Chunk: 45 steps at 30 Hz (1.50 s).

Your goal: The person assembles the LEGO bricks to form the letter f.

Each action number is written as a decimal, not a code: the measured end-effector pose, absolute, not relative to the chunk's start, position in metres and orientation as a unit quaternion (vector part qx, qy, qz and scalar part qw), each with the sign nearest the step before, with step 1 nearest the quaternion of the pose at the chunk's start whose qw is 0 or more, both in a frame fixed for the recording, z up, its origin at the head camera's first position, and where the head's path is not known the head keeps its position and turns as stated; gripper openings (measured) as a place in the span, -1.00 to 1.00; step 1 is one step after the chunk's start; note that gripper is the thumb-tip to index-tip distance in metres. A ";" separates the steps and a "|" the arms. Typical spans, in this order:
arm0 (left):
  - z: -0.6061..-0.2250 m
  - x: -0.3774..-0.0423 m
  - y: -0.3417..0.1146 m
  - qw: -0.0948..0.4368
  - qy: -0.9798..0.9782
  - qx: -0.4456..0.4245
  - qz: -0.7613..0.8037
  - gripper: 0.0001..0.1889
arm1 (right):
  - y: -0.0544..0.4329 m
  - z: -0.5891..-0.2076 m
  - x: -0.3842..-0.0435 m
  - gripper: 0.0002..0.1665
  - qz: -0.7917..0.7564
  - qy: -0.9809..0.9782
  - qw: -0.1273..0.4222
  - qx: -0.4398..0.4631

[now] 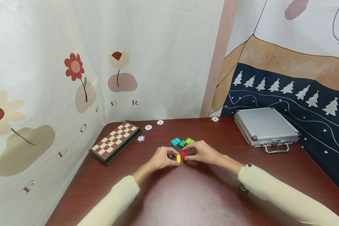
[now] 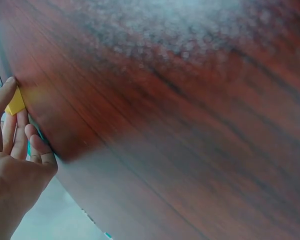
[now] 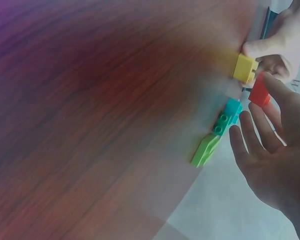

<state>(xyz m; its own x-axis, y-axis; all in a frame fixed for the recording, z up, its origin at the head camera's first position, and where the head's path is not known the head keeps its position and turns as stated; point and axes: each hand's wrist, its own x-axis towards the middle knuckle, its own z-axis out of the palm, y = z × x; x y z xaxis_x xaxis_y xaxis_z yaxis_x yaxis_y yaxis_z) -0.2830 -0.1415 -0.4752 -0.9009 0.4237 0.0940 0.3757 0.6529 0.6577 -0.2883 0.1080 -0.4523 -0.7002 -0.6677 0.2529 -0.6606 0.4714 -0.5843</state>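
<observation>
Between thumb and fingers my left hand [image 1: 161, 157] pinches a yellow toy brick [image 1: 178, 158]. Just to its right, my right hand [image 1: 201, 152] pinches a red toy brick [image 1: 184, 153]. A narrow gap separates the two bricks in the head view. Past the fingertips lie a light blue brick [image 1: 175, 142], a dark green brick [image 1: 182, 143] and a lime green brick [image 1: 189, 140], close together on the table. The right wrist view shows the yellow brick [image 3: 244, 68] with studs facing the red brick [image 3: 260, 91].
A checkered game board [image 1: 115, 139] lies at the left of the dark red table [image 1: 169, 201]. Several poker chips are spread near the back, one chip [image 1: 141, 138] beside the board. At the right back rests a silver case [image 1: 266, 125], its handle facing forward. Printed curtains border the table.
</observation>
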 end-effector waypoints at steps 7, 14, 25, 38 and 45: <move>-0.476 -0.284 -0.142 0.032 0.907 0.217 0.360 -0.68 | 0.096 -0.455 -0.291 -0.58 -0.351 0.850 0.007 -0.393; -0.477 -0.285 -0.142 0.028 0.907 0.217 0.361 -0.67 | 0.090 -0.459 -0.293 -0.58 -0.346 0.852 0.010 -0.393; -0.477 -0.286 -0.143 0.021 0.903 0.227 0.364 -0.68 | 0.084 -0.460 -0.292 -0.60 -0.312 0.861 -0.012 -0.401; -0.478 -0.286 -0.144 0.018 0.904 0.236 0.355 -0.66 | 0.077 -0.453 -0.290 -0.65 -0.280 0.874 -0.009 -0.397; -0.479 -0.285 -0.144 0.011 0.900 0.249 0.357 -0.67 | 0.076 -0.456 -0.291 -0.65 -0.278 0.877 -0.008 -0.391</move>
